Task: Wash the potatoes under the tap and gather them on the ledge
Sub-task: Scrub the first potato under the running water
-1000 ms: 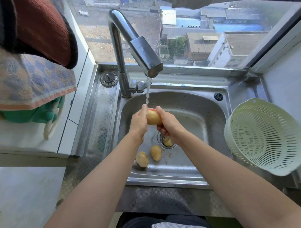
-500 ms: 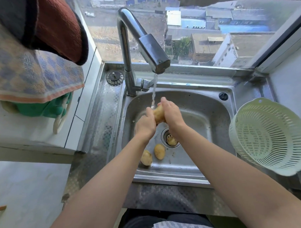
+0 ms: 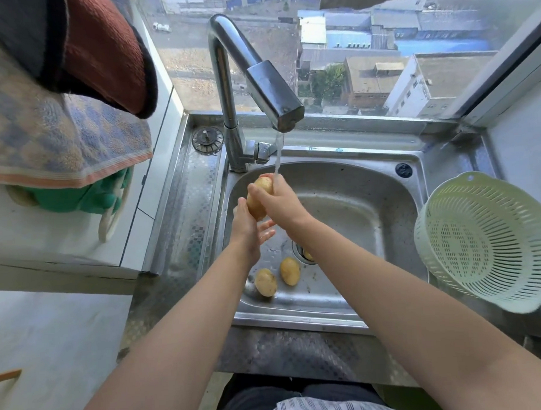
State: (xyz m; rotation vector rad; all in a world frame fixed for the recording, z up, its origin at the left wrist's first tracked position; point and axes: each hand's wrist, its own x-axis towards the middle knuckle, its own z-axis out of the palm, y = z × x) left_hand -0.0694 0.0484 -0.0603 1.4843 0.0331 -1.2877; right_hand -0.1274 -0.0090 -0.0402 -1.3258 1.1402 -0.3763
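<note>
Tap spout (image 3: 271, 91) overhangs basin (image 3: 355, 220); colander (image 3: 485, 243) crowds right side; left ledge (image 3: 186, 207) free.

The tap (image 3: 228, 83) is chromed metal, glossy and mirror-bright. The sink (image 3: 370, 207) is stainless steel with a duller, water-spotted sheen, and the ledge (image 3: 189, 207) around it is steel embossed in a fine checker pattern. The colander (image 3: 479, 243) is pale green plastic, smooth and slightly matt, pierced with rows of slots; the towel (image 3: 61, 144) is looped terry cloth, the rust-red cloth (image 3: 104, 51) above it coarsely woven, and the potato (image 3: 260, 202) under the water and the potatoes (image 3: 265, 282) in the basin have thin, smooth, wet yellow skin with dark specks.
</note>
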